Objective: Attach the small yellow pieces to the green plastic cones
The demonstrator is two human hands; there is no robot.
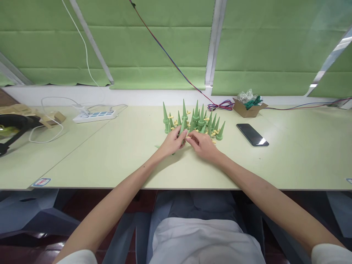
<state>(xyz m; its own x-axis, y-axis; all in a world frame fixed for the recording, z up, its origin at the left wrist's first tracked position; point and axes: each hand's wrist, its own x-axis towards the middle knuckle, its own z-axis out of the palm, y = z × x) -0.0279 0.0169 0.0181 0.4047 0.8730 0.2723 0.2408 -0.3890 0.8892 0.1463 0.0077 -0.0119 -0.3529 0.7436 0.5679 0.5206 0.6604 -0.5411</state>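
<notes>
My left hand (173, 140) is closed around a green cone-shaped piece (182, 127), whose pointed end sticks up past the fingers. Close beside it, my right hand (204, 145) pinches a small pale yellow piece (188, 137) against or near the cone; whether the two touch is too small to tell. Behind both hands stands a cluster of similar green cones (197, 114) with collared bases, mostly upright. Little yellow pieces (216, 132) show on and among them. Another green tip (157, 146) lies on the table left of my left hand, partly hidden.
On the pale table (110, 161), a black phone (252, 134) lies to the right. Behind it sits a small cardboard box (248, 109) with plastic wrap. A coiled red-and-blue cable (220, 105) lies behind the cones. A white power strip (95, 116) and cords are at left.
</notes>
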